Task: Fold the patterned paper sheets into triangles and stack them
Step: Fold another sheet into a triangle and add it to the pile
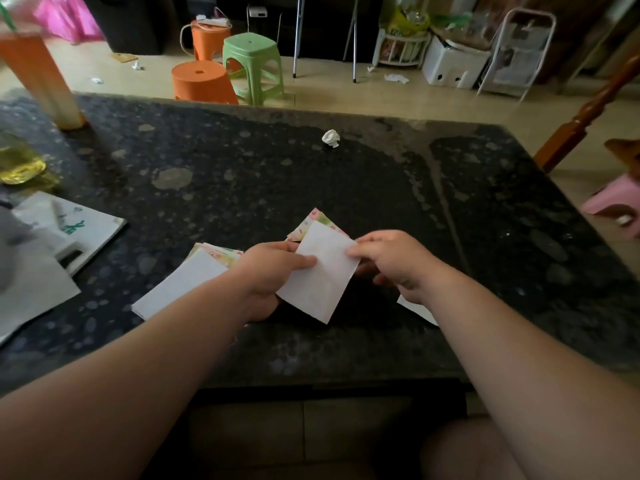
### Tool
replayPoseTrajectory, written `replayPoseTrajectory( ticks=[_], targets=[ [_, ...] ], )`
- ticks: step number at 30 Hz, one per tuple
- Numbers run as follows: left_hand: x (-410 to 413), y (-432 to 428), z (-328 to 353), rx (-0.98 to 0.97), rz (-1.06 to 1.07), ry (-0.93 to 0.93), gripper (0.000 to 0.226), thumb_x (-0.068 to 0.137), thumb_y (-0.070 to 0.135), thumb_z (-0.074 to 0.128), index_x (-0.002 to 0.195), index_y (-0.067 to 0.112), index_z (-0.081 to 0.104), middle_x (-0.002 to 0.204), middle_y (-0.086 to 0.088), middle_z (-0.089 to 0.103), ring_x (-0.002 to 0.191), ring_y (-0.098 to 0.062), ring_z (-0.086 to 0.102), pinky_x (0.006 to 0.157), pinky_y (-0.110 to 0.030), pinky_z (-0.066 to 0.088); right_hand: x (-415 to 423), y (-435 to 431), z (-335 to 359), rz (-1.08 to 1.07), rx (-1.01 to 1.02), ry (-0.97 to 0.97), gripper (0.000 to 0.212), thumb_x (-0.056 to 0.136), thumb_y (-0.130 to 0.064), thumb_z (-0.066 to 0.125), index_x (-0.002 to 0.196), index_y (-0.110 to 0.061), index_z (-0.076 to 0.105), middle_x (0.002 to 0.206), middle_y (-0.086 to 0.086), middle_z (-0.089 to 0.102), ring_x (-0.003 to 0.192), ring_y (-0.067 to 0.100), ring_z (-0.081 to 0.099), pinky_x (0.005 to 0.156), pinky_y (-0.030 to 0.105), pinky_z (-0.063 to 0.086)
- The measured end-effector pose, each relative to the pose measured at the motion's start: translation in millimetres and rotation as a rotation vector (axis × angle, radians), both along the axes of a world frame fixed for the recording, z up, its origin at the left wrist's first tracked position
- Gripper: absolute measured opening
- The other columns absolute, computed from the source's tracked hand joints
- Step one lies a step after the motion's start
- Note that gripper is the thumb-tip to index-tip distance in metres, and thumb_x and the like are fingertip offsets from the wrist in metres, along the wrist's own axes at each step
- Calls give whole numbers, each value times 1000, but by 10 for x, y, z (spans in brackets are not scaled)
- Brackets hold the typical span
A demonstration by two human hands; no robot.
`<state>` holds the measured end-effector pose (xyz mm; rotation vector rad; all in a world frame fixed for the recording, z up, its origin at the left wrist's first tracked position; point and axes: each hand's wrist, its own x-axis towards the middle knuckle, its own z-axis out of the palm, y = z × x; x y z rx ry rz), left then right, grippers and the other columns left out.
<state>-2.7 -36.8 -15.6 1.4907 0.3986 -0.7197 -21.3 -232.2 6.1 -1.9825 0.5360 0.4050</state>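
**Entry: one sheet in both hands, white side up**

Grip. My left hand pinches the left edge of the sheet, thumb on top and fingers underneath. My right hand pinches its upper right edge, fingers curled. Both hands are closed on the same sheet, which is held tilted just above the table near its 6 o'clock edge.

Writing. The sheet's upper face is blank white. A white booklet at 9 o'clock from my hands carries green characters, too blurred to read. No brand is legible on the cup of orange drink at 10 o'clock. Print on a yellow bag across the room is also unreadable.

Counts.
- Sheet in hand: 1.
- Pile of sheets at 9 o'clock, just beside my left wrist: white side up, patterned edges at its far end; number cannot be counted.
- Patterned paper showing past the sheet at 12 o'clock: pink and green print; cannot tell if one piece or several.
- White corner under my right forearm at 4 o'clock: 1.
- Crumpled ball on the table at 12 o'clock: 1.
- Yellow wrapper at 9 o'clock: 1.
- Stools on the floor: 2 orange, 1 green, 1 pink.
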Motion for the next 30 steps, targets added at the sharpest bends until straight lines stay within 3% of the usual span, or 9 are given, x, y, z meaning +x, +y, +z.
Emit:
replayPoseTrajectory(
  ticks=[3, 7, 11, 15, 22, 27, 30],
  targets=[
    [-7, 29, -50, 64, -22, 15, 12, 94, 18, 72, 105, 15, 75, 107, -9, 76, 100, -28, 71, 84, -44, 58, -20, -5, -65, 101, 17, 37, 4, 93, -18, 73, 96, -17, 76, 88, 3, 76, 69, 12, 67, 58, 27, 48],
    [26, 128, -115, 271, -118, -64, 11, 99, 29, 66, 106, 24, 74, 107, -2, 73, 103, -23, 68, 94, -45, 57, 38, 27, -102, 124, -38, 20, 5, 92, -15, 74, 91, -18, 77, 78, 3, 73, 59, 8, 63, 55, 25, 48],
    [64, 245, -158, 192, -76, -76, 14, 98, 18, 68, 109, 24, 74, 108, -3, 75, 99, -24, 72, 77, -42, 63, 66, 3, -146, 106, 45, 36, 7, 92, -10, 73, 97, -15, 76, 87, 7, 75, 61, 11, 67, 51, 24, 46],
    [88, 298, -152, 135, -127, -87, 21, 95, 5, 67, 108, 20, 74, 110, -7, 75, 101, -25, 72, 62, -33, 59, 87, -28, -133, 12, 227, 71, 13, 95, -6, 71, 107, -10, 72, 95, 10, 78, 69, 17, 75, 53, 23, 48],
    [99, 291, -155, 140, -67, -103, 22, 91, -2, 70, 89, 17, 80, 100, -10, 78, 91, -26, 75, 72, -37, 60, 74, -91, -106, 63, 243, 86, 14, 95, -7, 69, 107, -14, 75, 92, 6, 80, 71, 19, 74, 55, 23, 45],
    [86, 313, -219, 314, -95, -281, 18, 88, 11, 77, 85, 29, 80, 93, 1, 79, 93, -21, 74, 88, -43, 61, 66, -81, -83, 93, 41, 36, 12, 96, -17, 72, 108, -19, 71, 78, 7, 77, 56, 13, 65, 49, 23, 45],
    [27, 312, -224, 360, -103, -344, 13, 89, 18, 78, 85, 31, 79, 87, 5, 78, 89, -17, 74, 87, -41, 60, 41, -34, -63, 124, 31, -29, 13, 97, -16, 69, 108, -22, 71, 67, 6, 73, 49, 12, 59, 45, 22, 43]
  ],
)
